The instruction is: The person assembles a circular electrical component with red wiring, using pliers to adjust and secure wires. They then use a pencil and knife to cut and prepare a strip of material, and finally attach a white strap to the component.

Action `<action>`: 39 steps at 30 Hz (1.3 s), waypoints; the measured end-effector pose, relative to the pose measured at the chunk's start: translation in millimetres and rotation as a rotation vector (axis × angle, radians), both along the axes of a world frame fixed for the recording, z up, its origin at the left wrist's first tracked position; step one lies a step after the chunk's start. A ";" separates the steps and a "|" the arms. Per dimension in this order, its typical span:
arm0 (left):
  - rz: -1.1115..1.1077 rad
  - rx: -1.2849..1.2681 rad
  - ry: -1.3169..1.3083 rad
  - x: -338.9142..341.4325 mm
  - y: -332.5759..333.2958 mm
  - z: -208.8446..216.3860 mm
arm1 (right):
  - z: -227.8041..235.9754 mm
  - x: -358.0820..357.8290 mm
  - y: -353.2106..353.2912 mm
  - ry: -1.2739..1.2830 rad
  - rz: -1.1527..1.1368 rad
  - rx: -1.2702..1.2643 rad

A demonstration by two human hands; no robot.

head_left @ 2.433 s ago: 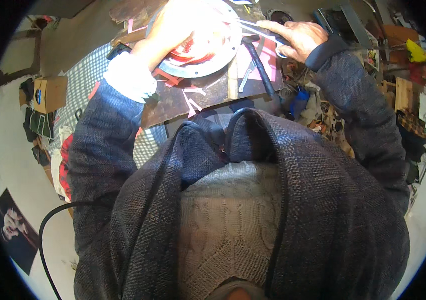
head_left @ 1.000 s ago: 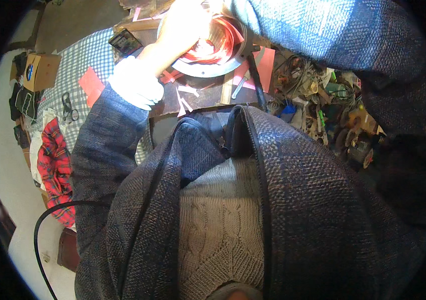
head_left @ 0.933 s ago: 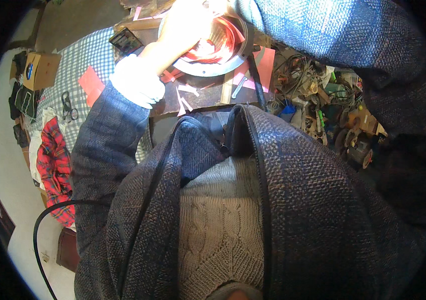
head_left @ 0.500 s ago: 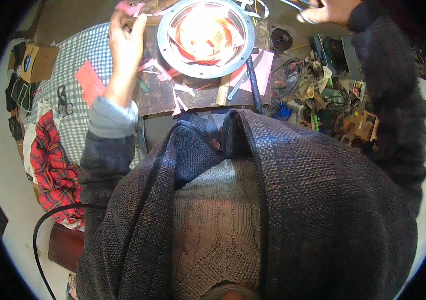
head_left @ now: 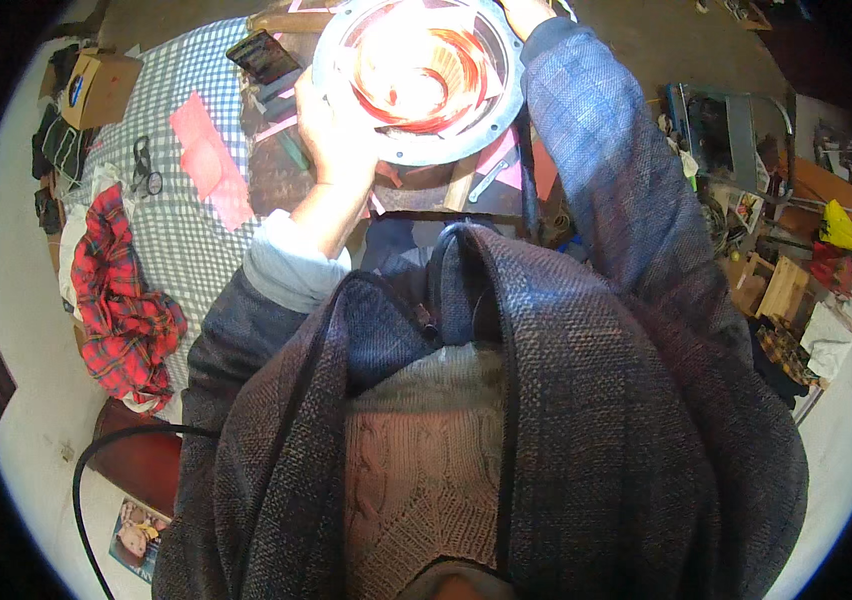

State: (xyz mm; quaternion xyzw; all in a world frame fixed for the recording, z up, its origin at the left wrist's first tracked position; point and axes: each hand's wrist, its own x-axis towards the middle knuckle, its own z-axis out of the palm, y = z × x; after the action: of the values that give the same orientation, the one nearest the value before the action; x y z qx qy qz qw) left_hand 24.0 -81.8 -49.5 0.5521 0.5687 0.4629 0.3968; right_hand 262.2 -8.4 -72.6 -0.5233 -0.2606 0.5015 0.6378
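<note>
A round metal motor stator (head_left: 411,155) with copper-red windings and pink paper pieces inside stands on the wooden bench. Glare washes out much of its middle. My left hand (head_left: 334,135) is against its left side, fingers and thumb curved at the rim, partly lost in the bright light. By the far right rim is my right hand (head_left: 526,14), cut off by the picture's top edge. Its fingers are mostly hidden, and what they may hold cannot be made out. Pink paper strips and a small wrench-like tool (head_left: 489,180) lie in front of the stator.
A phone (head_left: 263,57) lies at the bench's left edge. On the checked cloth (head_left: 176,70) are pink paper sheets (head_left: 208,160) and glasses (head_left: 146,168); a red plaid cloth (head_left: 121,300) and a cardboard box (head_left: 101,88) are farther left. Cluttered scrap and a wooden piece (head_left: 784,290) fill the right side.
My left hand has come down from beyond the bench's left side to the stator's rim, without the pink piece it held. My right hand has swung in from the far right to the stator.
</note>
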 end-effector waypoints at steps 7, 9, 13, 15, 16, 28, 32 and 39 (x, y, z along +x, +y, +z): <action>-0.211 0.077 0.037 -9.3 29.1 -3.3 | 2.6 3.4 -32.9 0.079 -0.102 0.011; -0.373 0.076 0.106 -14.1 54.8 -1.4 | 3.0 5.6 -48.6 0.106 -0.143 0.009; -0.668 -0.062 -0.012 0.2 113.8 6.9 | -3.4 -5.0 -83.3 0.165 -0.256 -0.005; -0.865 -0.025 0.143 12.4 139.9 15.5 | -7.9 -8.9 -96.1 0.193 -0.321 -0.007; -0.880 0.019 0.179 18.5 143.5 19.5 | -8.6 -8.7 -102.9 0.205 -0.349 -0.010; -1.380 0.246 0.517 108.8 102.7 104.4 | 114.2 54.0 -277.4 -0.954 0.170 -0.534; -1.400 0.513 0.546 113.4 107.9 86.2 | 147.8 37.9 -302.4 -1.259 0.454 -0.662; -1.574 0.933 0.433 118.4 124.8 44.9 | 177.1 27.4 -296.3 -1.409 0.604 -0.739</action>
State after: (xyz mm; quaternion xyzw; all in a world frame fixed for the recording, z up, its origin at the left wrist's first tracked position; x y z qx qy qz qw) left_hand 142.4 43.0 -4.6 0.9552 -0.1496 0.1300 0.2197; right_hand 289.7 -304.7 104.5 -0.7957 -0.5449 0.2603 -0.0463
